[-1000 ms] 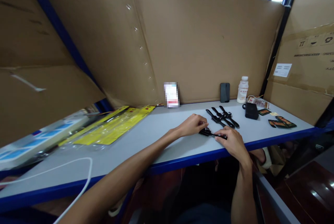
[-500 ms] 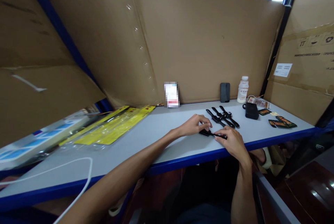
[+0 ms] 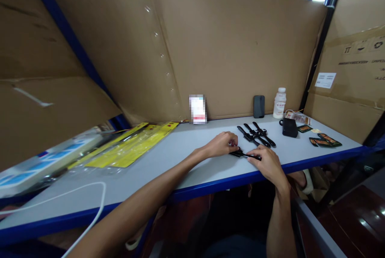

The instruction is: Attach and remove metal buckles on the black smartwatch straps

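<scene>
In front of me on the table lies a black spokeshave (image 3: 240,153), slanting slightly down to the right. My right hand (image 3: 268,162) grips its right handle between thumb and fingers. At its left end, my left hand (image 3: 223,145) has its fingers curled down over the adjusting-screw side; the fingertips are partly hidden, and the left handle is mostly covered. Just beyond my hands, three more black spokeshaves (image 3: 259,134) lie side by side at a slant, the nearest one partly behind my right hand.
Yellow-backed clear packages (image 3: 144,146) lie left, beside a white-and-blue box (image 3: 60,158). A propped phone (image 3: 197,109), a dark phone-like slab (image 3: 259,106) and a bottle (image 3: 279,103) stand along the cardboard wall (image 3: 216,49). At right are a black case (image 3: 290,127) and dark printed cards (image 3: 327,140).
My left fingers have curled in and shifted slightly left, closer over the spokeshave's middle. My right hand keeps its grip, and the other spokeshaves have not moved.
</scene>
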Demonstrator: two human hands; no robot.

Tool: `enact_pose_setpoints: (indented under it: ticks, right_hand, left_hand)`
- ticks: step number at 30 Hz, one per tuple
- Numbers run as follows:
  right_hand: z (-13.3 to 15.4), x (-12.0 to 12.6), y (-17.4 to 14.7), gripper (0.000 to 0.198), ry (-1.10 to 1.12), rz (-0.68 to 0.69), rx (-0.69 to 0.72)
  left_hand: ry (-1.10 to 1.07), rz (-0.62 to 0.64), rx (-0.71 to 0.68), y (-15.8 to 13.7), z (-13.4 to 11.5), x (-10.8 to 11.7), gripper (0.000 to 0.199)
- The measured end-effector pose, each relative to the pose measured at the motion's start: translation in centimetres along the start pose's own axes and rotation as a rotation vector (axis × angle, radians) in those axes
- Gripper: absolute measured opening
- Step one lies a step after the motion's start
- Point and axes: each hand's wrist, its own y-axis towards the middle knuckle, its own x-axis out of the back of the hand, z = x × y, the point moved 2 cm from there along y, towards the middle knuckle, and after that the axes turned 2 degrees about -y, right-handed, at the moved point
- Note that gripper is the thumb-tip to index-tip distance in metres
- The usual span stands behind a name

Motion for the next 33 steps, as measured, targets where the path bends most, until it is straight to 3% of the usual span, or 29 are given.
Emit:
enact_pose_setpoints:
  ticks: [13,21,25,29,33]
  right_hand:
    - [-0.2,0.0,0.1,0.022,-0.014,0.004,0.014]
    - [-0.2,0.0,0.1,0.023,-0.027,-0.001,0.028]
    - [-0.1,0.0,0.1,0.024,-0.033,0.01,0.025]
    - [0.0,0.1,-0.1,0.024,-0.072,-0.002,0.007]
    - [0.5,0.0,-0.3,0.029,-0.14,-0.032,0.032]
  left_hand:
    - [0.062,0.038,0.083,-0.3,-1.1,0.3,0.011]
    - [0.101,0.025,-0.102,-0.5,-1.1,0.0,0.012]
    - [0.091,0.022,-0.132,-0.4,-1.2,0.0,0.014]
    - [0.04,0.077,-0.071,-0.6,-0.4,0.8,0.016]
    - [-0.022,0.229,-0.024,-1.2,0.4,2.1,0.029]
